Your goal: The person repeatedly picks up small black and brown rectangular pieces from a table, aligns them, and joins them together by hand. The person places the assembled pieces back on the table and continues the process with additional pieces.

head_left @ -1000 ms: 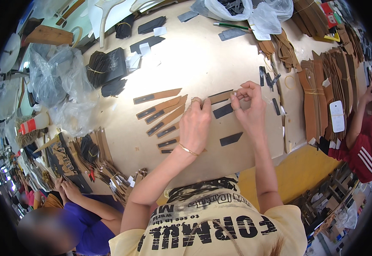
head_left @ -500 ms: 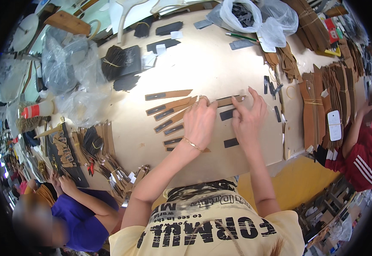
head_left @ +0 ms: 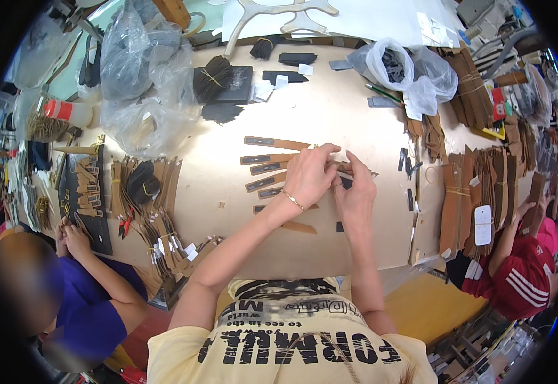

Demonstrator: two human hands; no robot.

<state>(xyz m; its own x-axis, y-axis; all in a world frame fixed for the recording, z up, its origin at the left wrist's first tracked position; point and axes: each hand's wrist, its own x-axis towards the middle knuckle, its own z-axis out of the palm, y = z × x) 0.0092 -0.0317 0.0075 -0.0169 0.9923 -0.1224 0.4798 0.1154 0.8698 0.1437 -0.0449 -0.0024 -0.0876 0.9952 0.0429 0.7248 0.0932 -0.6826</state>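
Note:
My left hand (head_left: 309,174), with a thin bracelet at the wrist, and my right hand (head_left: 355,192) meet over a light tabletop (head_left: 330,121). Together they pinch one brown leather strip (head_left: 346,168) that shows between the fingers. To the left of my hands lie several brown strips with dark rectangular patches (head_left: 272,160), fanned out in a row. One more plain brown strip (head_left: 298,226) lies below my left wrist. A small dark piece (head_left: 339,226) rests under my right hand.
Clear plastic bags (head_left: 139,83) and dark leather pieces (head_left: 224,83) sit at the back left, another bag (head_left: 400,67) at the back right. Stacks of brown cut pieces (head_left: 477,192) line the right edge. A person in purple (head_left: 93,301) works at left, one in red (head_left: 525,275) at right.
My hands have drawn closer together over the strip, the right hand moving left toward the left one. The view has tilted, so the table sits lower and more centred.

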